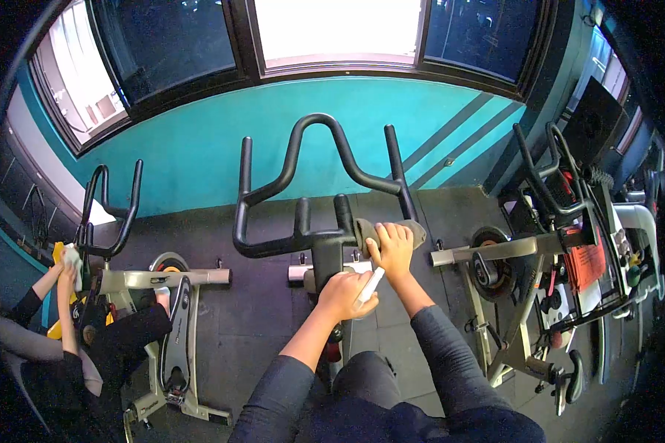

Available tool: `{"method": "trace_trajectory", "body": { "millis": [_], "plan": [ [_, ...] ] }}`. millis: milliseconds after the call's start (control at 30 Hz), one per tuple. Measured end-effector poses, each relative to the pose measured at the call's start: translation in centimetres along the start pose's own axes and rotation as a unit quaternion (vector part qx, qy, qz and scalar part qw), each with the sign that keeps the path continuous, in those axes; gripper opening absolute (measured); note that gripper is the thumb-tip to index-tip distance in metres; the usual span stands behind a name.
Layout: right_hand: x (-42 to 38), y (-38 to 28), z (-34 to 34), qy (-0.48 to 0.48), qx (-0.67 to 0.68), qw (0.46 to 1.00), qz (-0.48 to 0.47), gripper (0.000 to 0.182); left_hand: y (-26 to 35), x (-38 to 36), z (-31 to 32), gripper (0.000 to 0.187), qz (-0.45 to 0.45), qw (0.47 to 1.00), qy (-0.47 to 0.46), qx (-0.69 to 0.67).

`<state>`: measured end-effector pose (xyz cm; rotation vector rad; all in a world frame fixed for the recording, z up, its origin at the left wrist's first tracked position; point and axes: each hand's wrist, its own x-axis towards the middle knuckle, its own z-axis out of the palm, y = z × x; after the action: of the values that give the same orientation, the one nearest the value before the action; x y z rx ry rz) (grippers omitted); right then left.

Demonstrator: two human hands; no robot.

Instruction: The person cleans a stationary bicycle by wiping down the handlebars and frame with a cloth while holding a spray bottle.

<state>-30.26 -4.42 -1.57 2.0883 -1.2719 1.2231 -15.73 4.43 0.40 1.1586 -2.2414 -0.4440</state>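
In front of me stands an exercise bike with black handlebars [284, 177]. My right hand [393, 249] is closed over a dark grey-brown cloth [419, 234], pressing it around the right side of the lower bar. Lower and to the left, by the handlebar stem [327, 262], my left hand [343, 297] is closed around a slim white object [370, 288], whose kind I cannot make out. Its upper end points toward my right wrist.
On the left, a person [70, 347] crouches by another exercise bike [144, 279], holding a white cloth [74, 262] near a yellow item [58, 252]. A third bike [521, 251] stands at right, with a red item [585, 262] beyond. A teal wall [199, 155] and windows lie ahead.
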Motion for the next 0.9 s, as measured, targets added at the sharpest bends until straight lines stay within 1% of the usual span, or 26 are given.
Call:
{"method": "trace_trajectory", "body": {
  "millis": [33, 100, 133, 200, 233, 267, 333, 367, 400, 467, 500, 567, 600, 633, 667, 700, 767, 800, 833, 867, 900],
  "plan": [
    [-0.2, -0.1, 0.2, 0.000, 0.003, 1.000, 0.003, 0.025, 0.0, 0.0, 0.1, 0.031, 0.005, 1.000, 0.009, 0.007],
    [0.2, 0.3, 0.5, -0.072, 0.009, 0.996, 0.056, 0.025, 0.1, 0.0, -0.2, 0.031, 0.013, 1.000, 0.015, 0.014],
    [0.5, 0.6, 0.5, -0.072, 0.008, 0.996, 0.058, 0.025, 0.3, 0.1, -0.4, 0.031, 0.009, 1.000, 0.013, 0.007],
    [1.4, 1.5, 0.5, -0.207, 0.040, 0.975, 0.076, 0.029, 0.4, 0.1, -0.4, 0.031, 0.005, 1.000, 0.011, -0.003],
    [2.1, 2.0, 0.6, -0.276, 0.058, 0.955, 0.093, 0.042, 0.3, 0.1, -0.3, 0.031, 0.009, 1.000, 0.012, 0.000],
    [2.8, 2.4, 0.6, -0.277, 0.058, 0.955, 0.089, 0.042, 0.2, 0.1, -0.2, 0.031, 0.011, 1.000, 0.014, 0.003],
    [4.4, 2.8, 0.5, -0.448, 0.045, 0.884, 0.123, 0.050, 0.2, -0.1, -0.1, 0.032, 0.013, 1.000, 0.023, 0.008],
    [4.7, 3.2, 0.8, -0.464, 0.050, 0.876, 0.125, 0.055, 0.1, 0.0, -0.1, 0.032, 0.016, 0.999, 0.027, 0.013],
    [4.9, 3.4, 1.0, -0.463, 0.050, 0.876, 0.123, 0.055, 0.1, 0.0, -0.2, 0.032, 0.016, 0.999, 0.028, 0.014],
    [4.8, 3.6, 1.4, -0.493, 0.040, 0.861, 0.123, 0.054, 0.3, 0.0, -0.4, 0.033, 0.007, 1.000, 0.013, 0.012],
    [4.6, 3.2, 1.1, -0.494, 0.040, 0.860, 0.123, 0.054, 0.3, 0.0, -0.4, 0.033, 0.006, 1.000, 0.012, 0.011],
    [3.6, 1.9, 0.2, -0.392, 0.036, 0.909, 0.134, 0.046, 0.3, 0.1, -0.4, 0.034, 0.013, 1.000, 0.012, 0.012],
    [1.7, 1.8, 0.5, -0.230, 0.057, 0.968, 0.081, 0.033, 0.3, 0.1, -0.4, 0.034, 0.012, 1.000, 0.014, 0.012],
    [0.7, 1.0, 0.3, -0.122, 0.027, 0.991, 0.051, 0.027, 0.3, 0.2, -0.4, 0.034, 0.009, 1.000, 0.007, 0.016],
    [0.1, 0.4, 0.3, -0.014, -0.001, 1.000, 0.021, 0.022, 0.3, 0.1, -0.4, 0.034, 0.006, 1.000, -0.001, 0.019],
    [0.0, 0.2, 0.5, -0.015, 0.002, 1.000, 0.020, 0.022, 0.3, 0.1, -0.4, 0.034, 0.002, 1.000, -0.001, 0.020],
    [-0.6, 0.1, 0.8, 0.038, -0.033, 0.999, 0.005, 0.023, 0.2, 0.1, -0.4, 0.033, -0.002, 1.000, -0.009, 0.025],
    [-0.5, 0.3, 0.7, 0.036, -0.032, 0.999, 0.009, 0.023, 0.1, 0.0, -0.4, 0.033, -0.003, 1.000, -0.013, 0.025],
    [-0.1, 0.7, 0.4, -0.070, -0.010, 0.997, 0.027, 0.023, 0.1, 0.1, -0.3, 0.033, 0.006, 1.000, -0.001, 0.018],
    [0.7, 1.2, 0.1, -0.174, 0.011, 0.984, 0.044, 0.024, 0.1, 0.1, -0.2, 0.033, 0.017, 1.000, 0.013, 0.012],
    [1.5, 1.5, 0.1, -0.242, 0.036, 0.966, 0.083, 0.033, -0.1, 0.0, 0.1, 0.033, 0.013, 1.000, 0.007, -0.002]
  ]
}}
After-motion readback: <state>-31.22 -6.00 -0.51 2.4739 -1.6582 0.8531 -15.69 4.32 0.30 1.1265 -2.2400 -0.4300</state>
